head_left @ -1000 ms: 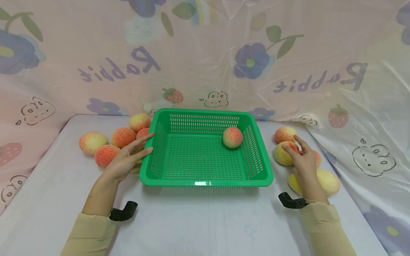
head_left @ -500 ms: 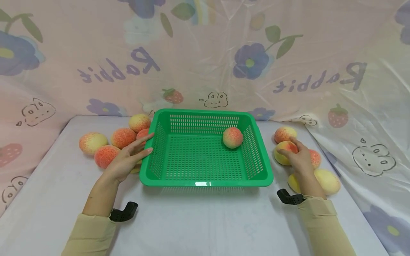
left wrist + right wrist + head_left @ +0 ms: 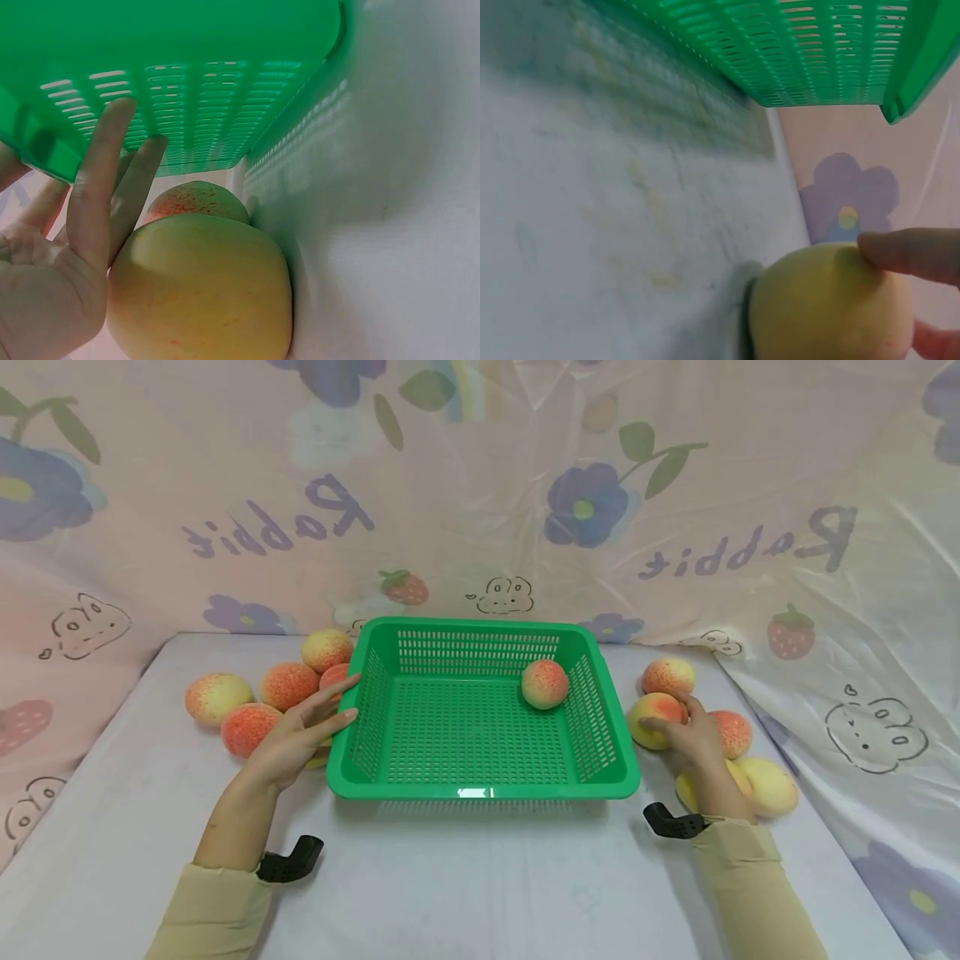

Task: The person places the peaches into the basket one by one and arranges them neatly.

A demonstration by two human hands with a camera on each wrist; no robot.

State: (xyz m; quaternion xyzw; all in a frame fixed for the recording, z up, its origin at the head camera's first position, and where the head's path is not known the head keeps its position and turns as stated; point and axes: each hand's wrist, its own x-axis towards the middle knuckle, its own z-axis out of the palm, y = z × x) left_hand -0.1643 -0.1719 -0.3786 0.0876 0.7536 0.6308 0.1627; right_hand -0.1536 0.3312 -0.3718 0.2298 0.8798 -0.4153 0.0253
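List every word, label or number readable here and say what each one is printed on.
"Rabbit" on the backdrop cloth, upper left, purple script, tilted.
"Rabbit" on the same cloth, upper right, purple script, tilted.
The cloth's other prints are flowers, strawberries and rabbit faces, no text.
No writing on the green basket, the peaches or the table.
Both wrist views show no text.

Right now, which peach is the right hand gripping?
The yellow-red peach nearest the basket's right wall; the right hand curls round it, other peaches lie untouched.
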